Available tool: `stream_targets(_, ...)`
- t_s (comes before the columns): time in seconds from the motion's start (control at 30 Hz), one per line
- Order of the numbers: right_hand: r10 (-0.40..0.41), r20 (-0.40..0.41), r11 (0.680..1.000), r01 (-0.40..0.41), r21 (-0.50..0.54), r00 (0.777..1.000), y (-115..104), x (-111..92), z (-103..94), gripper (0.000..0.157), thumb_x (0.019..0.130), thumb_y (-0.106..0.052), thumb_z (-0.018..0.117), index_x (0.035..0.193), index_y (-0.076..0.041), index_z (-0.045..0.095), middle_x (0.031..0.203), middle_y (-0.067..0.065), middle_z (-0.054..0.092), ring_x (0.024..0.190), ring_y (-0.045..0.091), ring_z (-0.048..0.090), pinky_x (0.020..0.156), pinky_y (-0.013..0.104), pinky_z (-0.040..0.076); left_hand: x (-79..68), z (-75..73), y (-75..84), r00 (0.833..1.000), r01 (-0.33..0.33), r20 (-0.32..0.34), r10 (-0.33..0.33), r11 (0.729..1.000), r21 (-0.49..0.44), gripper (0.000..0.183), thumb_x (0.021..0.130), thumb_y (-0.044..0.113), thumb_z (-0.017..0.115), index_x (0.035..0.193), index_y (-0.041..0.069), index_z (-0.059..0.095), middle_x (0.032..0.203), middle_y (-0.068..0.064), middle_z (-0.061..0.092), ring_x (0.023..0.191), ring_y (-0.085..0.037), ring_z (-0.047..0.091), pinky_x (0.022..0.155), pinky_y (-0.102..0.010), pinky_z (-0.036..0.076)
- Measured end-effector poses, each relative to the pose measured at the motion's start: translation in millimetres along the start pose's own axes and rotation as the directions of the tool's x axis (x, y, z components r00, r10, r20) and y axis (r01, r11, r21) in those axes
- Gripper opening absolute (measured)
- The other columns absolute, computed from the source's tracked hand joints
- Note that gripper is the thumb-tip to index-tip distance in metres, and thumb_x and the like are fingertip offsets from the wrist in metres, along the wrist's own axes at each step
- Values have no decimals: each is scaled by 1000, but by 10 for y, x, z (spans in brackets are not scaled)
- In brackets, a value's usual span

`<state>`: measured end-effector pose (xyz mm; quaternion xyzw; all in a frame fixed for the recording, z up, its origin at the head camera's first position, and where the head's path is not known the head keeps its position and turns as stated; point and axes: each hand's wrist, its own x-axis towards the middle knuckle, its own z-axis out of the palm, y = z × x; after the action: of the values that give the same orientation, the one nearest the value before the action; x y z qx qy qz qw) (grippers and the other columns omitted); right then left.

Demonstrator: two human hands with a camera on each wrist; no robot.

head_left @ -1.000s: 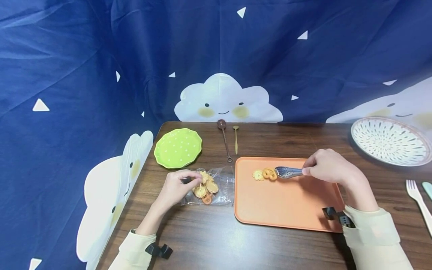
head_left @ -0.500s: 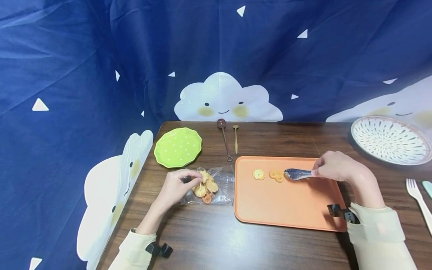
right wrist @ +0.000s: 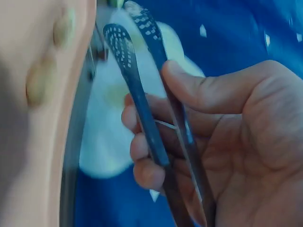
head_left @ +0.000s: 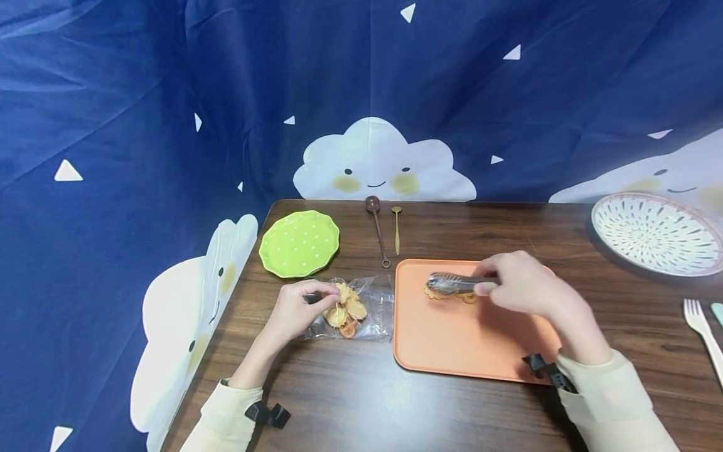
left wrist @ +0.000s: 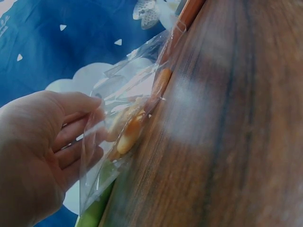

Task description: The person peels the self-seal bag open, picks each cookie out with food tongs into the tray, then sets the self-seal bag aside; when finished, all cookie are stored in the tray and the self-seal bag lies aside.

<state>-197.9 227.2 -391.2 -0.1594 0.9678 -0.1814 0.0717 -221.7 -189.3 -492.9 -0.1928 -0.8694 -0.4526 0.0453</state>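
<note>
My left hand (head_left: 296, 311) pinches the edge of a clear plastic bag (head_left: 377, 311) on the table. Several cookies (head_left: 354, 309), one of them brown, lie inside it. In my right hand (head_left: 525, 285) are metal tongs (head_left: 450, 284) with perforated tips, held over the orange tray (head_left: 463, 345). Two cookies, a pale scalloped one (head_left: 432, 293) and a golden pretzel-shaped one (head_left: 469, 298), lie on the tray, partly hidden under the tongs. From the right wrist, the tongs' tips (right wrist: 124, 49) stand apart with nothing between them; the tray's cookies (right wrist: 41, 82) are blurred there.
A green dotted plate (head_left: 299, 243) stands at the back left. Beside it lie a brown long-handled spoon (head_left: 377, 229) and a small gold spoon (head_left: 397, 231). To the right are a large patterned plate (head_left: 655, 233) and a white fork (head_left: 703, 333).
My right hand drew the tongs rightward off the pretzel cookie, which now lies on the tray slightly further right. It then swung back left over the cookies. The left hand stays put.
</note>
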Motion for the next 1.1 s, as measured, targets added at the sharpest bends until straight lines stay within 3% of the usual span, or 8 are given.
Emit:
stream_targets(0.23,-178,-110,984,175,-42,978,-494,88,396,24,86,-14,75,108,-7,73,101,5,76,93,21,71,84,46,59,-5,-6,13,1000,5,-12,-5,1000,20,9,85,30,82,94,28,80,96,16,79,97,-3,74,91,-31,60)
stream_targets(0.5,-227,-135,972,216,-87,965,-734,136,667,25,82,-15,81,106,-10,74,97,3,73,92,19,66,82,41,58,2,-5,17,1000,0,-7,0,1000,6,8,86,29,82,94,27,80,96,15,79,97,-4,74,92,-35,60)
stream_targets(0.8,-308,-218,949,283,-138,926,-909,135,925,19,81,-15,83,97,-13,73,87,-2,64,86,15,60,77,35,58,-31,-9,-27,1000,6,-2,-6,1000,-9,8,86,30,81,94,29,80,96,16,79,97,-4,74,89,-38,61)
stream_targets(0.93,-320,-272,943,277,-185,908,-961,147,1035,20,81,-20,84,97,-14,73,88,-4,64,86,16,61,75,35,58,-47,-20,-35,1000,3,2,-3,1000,-16,9,87,31,81,95,28,80,96,16,79,98,-5,73,89,-37,61)
stream_targets(1.1,-318,-290,939,259,-225,902,-981,134,1065,22,81,-20,85,98,-14,73,87,-4,64,84,16,60,70,35,56,-17,0,-1,1000,-15,3,15,1000,-15,10,86,32,81,95,30,80,96,17,79,97,-3,73,89,-35,61)
